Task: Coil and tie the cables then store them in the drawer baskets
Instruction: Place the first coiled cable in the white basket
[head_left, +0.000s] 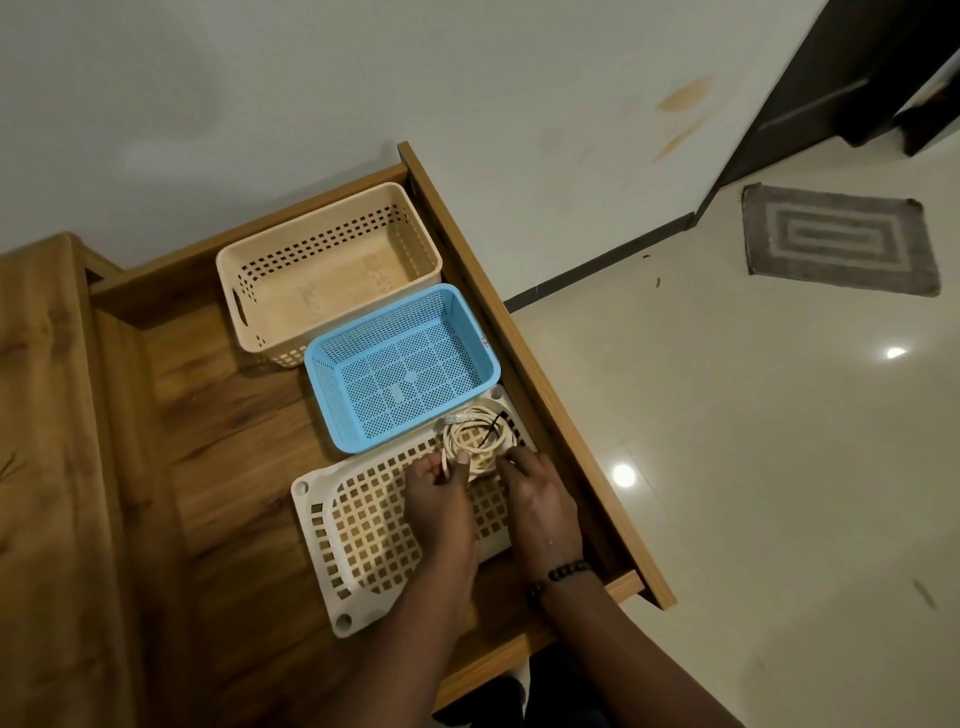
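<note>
Both reaching into white lattice plastic basket (332, 525) at drawer's front-right corner: left hand (440, 491) pinching coiled cream cable (475, 441), right hand (535, 486) curled on its edge.

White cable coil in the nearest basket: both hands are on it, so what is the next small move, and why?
Probably let go and draw both hands back. The white cable coil already lies in the white basket, with a black tie across it. The left hand pinches a strand; the right hand touches its edge. The blue basket is empty.
</note>
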